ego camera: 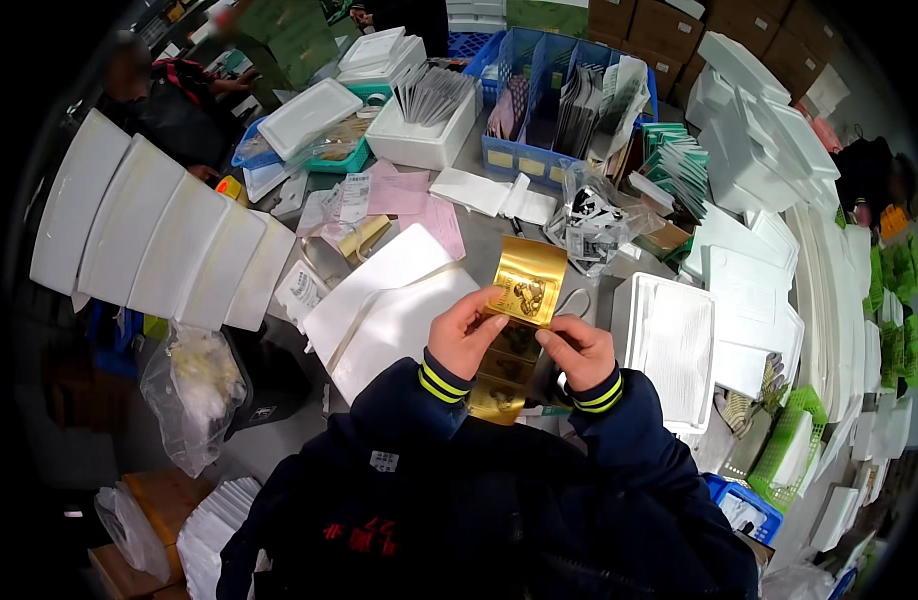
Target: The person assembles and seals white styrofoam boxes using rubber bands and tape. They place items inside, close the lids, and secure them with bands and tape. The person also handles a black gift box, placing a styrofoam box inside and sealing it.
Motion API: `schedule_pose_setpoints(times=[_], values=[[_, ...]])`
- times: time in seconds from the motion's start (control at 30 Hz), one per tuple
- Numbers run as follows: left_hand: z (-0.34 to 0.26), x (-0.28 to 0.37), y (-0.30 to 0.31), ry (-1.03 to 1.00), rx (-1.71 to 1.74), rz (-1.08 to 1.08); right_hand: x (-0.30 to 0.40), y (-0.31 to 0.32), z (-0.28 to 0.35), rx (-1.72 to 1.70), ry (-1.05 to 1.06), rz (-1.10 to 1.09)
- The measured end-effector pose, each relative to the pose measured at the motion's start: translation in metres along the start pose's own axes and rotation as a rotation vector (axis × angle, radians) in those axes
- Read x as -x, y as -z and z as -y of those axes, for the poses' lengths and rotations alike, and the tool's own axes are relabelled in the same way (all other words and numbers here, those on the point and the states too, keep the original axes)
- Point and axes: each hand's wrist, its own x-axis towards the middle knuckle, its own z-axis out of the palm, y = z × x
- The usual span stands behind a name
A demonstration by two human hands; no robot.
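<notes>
A strip of shiny gold printed packets or labels (530, 274) hangs between my hands, its top piece raised and the lower ones trailing towards my jacket. My left hand (465, 334) pinches the strip's left edge between thumb and fingers. On the opposite edge, just below the top piece, my right hand (579, 349) grips it the same way. Left of my hands lie white foam lids (399, 307), one overlapping another. An open white foam box (670, 349) with a ribbed white lining stands to the right.
Nested foam boxes (166, 225) lean at left above a bagged bin (196, 390). A blue divided crate (530, 161) holds printed sleeves at the back, near a plastic bag of small sachets (594, 225). More foam boxes (759, 142) pile up at right. Other people are beyond the table.
</notes>
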Motion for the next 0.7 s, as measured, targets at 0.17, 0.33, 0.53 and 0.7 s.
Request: schedule_pose_setpoints(times=[0.17,0.33,0.53,0.7], values=[[-0.039,0.000,-0.010,-0.667,-1.015,-0.143,0.000,0.003,0.003,0.220,0.139,-0.033],[-0.026,0.000,-0.016,-0.725,-1.027,0.069,0.002,-0.001,0.012,0.410,0.274,0.007],[-0.018,-0.001,-0.015,-0.700,-0.983,0.172,0.007,0.007,0.009,0.463,0.305,0.050],[-0.018,-0.004,-0.015,-0.644,-0.948,0.217,0.007,0.011,0.010,0.459,0.292,0.069]])
